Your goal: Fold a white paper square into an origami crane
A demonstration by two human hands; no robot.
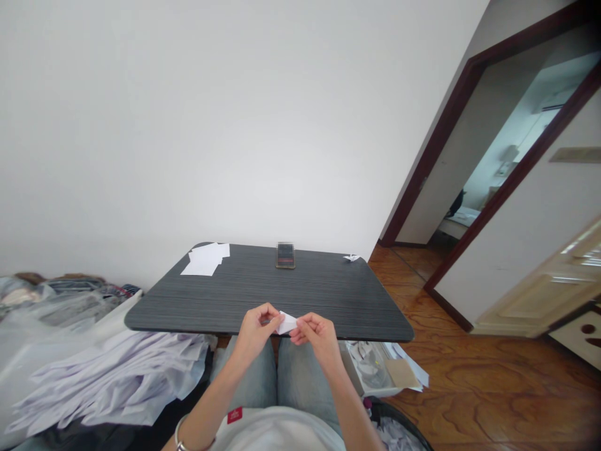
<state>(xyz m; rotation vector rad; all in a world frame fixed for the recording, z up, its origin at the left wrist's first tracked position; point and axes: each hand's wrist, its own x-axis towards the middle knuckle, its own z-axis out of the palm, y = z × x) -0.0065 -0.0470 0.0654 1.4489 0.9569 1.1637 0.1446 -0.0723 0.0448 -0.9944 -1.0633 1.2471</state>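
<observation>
A small folded white paper (286, 322) hangs over the near edge of the dark grey table (263, 294). My left hand (256, 329) pinches its left end with closed fingers. My right hand (317, 335) pinches its right end, fingers curled in. Both hands meet just above my knees in light jeans. On the table's far left lies a small stack of white paper sheets (206, 258). A tiny folded white paper piece (351, 257) rests at the far right corner.
A phone (285, 255) lies at the table's far middle. Piled white cloth and plastic (113, 369) fills the left floor. An open box with paper (375, 369) sits under the table's right. An open doorway (493, 188) is on the right, over wooden flooring.
</observation>
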